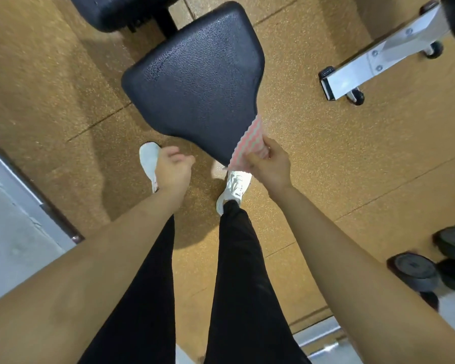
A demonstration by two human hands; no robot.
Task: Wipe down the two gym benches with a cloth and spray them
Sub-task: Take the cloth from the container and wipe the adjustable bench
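Head camera, steep downward view, close over bench seat (195,82).

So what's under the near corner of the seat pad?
The cloth, held by the right hand, hangs below the seat pad, with one white shoe underneath. The pad hides its frame.

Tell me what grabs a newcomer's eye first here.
The black bench pad fills the upper middle, over tan flooring. At its near right corner the right hand grips a pink cloth against the edge, while the left hand hangs empty beside it. Dumbbells lie at the right edge.
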